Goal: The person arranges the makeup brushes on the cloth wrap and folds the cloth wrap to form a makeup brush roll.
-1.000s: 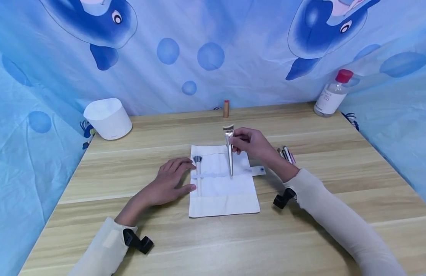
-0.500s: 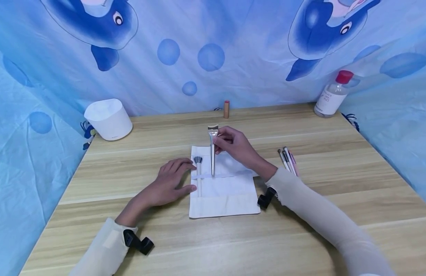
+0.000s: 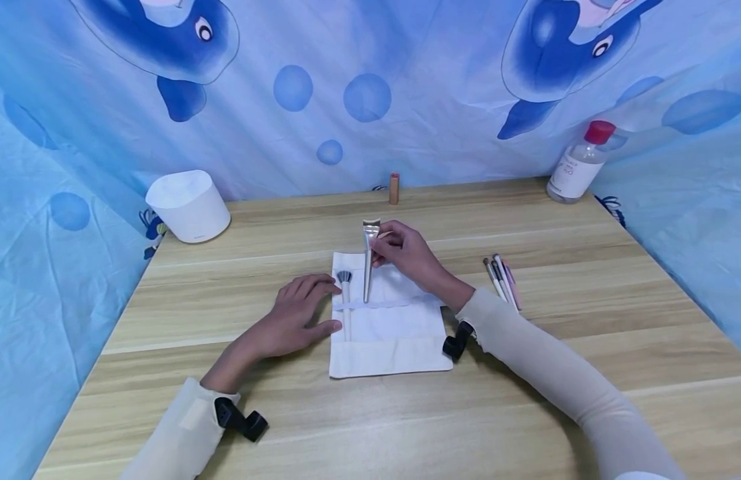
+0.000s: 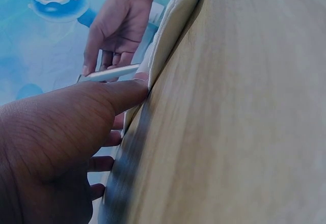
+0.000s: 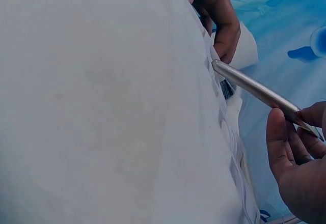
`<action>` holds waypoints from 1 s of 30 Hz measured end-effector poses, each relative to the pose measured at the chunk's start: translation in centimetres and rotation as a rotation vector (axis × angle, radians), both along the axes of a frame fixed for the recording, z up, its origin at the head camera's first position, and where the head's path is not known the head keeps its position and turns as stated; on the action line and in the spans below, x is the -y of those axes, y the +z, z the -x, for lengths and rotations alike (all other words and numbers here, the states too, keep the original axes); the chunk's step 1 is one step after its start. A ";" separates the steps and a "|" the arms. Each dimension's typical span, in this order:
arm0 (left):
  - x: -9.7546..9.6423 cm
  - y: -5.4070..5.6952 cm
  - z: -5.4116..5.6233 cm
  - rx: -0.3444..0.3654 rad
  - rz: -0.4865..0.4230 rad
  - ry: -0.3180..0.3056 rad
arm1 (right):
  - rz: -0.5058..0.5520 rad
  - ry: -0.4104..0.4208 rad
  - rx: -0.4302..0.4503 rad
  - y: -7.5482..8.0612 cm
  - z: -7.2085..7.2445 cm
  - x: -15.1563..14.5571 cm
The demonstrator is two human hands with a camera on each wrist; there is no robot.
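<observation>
A white fabric brush roll (image 3: 394, 357) lies unfolded on the wooden table. My right hand (image 3: 408, 253) pinches a silver, flat-headed makeup brush (image 3: 368, 267), head up, over the left half of the roll. In the right wrist view, the tip of its handle (image 5: 254, 87) meets the edge of the roll's cloth strip; whether it is under the strip I cannot tell. Left of it, a white-handled makeup brush (image 3: 345, 288) with dark bristles lies in the roll under the strip. My left hand (image 3: 295, 319) rests at the roll's left edge, fingers extended and thumb touching the cloth (image 4: 162, 40).
Several slim brushes (image 3: 501, 279) lie together right of the roll, beyond my right forearm. A white rounded container (image 3: 193, 210) stands at the back left, a brown tube (image 3: 394, 190) at the back middle, and a clear red-capped bottle (image 3: 577, 170) at the back right.
My right hand has moved left with the silver makeup brush, from the roll's right half to beside the other brush, then barely shifted. My left hand has stayed in place.
</observation>
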State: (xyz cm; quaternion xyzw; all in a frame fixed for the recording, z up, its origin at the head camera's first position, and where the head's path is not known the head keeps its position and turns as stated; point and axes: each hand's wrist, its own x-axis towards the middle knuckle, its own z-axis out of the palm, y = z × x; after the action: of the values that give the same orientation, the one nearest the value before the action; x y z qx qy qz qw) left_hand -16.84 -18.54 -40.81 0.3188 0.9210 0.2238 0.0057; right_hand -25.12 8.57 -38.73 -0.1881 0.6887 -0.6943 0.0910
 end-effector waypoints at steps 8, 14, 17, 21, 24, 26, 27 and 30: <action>0.0 0.0 0.0 0.001 0.000 0.001 | -0.031 -0.022 0.109 -0.2 0.2 0.2; 0.1 -0.1 0.1 -0.005 0.006 0.000 | -0.105 0.017 0.172 -0.2 -0.3 0.4; 0.1 -0.1 0.1 -0.010 0.010 0.002 | -0.114 0.046 0.190 -0.1 -0.6 0.4; 0.1 -0.1 0.1 -0.008 0.007 0.001 | -0.101 0.080 0.222 -0.2 -1.0 0.3; 0.1 -0.1 0.0 -0.007 0.004 0.002 | -0.100 0.104 0.241 -0.4 -1.4 0.2; 0.1 -0.1 0.0 -0.008 0.003 0.001 | -0.101 0.114 0.251 -0.4 -1.6 0.2; 0.1 -0.1 0.0 -0.008 0.002 0.000 | -0.101 0.117 0.255 -0.4 -1.7 0.2; 0.2 -0.1 0.0 -0.012 0.004 0.001 | -0.099 0.113 0.250 -0.2 -1.7 0.1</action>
State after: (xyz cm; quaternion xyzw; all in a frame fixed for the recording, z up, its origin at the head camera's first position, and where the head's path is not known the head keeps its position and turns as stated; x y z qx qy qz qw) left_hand -16.87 -18.70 -40.89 0.3198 0.9216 0.2200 0.0005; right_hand -23.39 8.43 -38.96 -0.1339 0.6937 -0.6712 0.2243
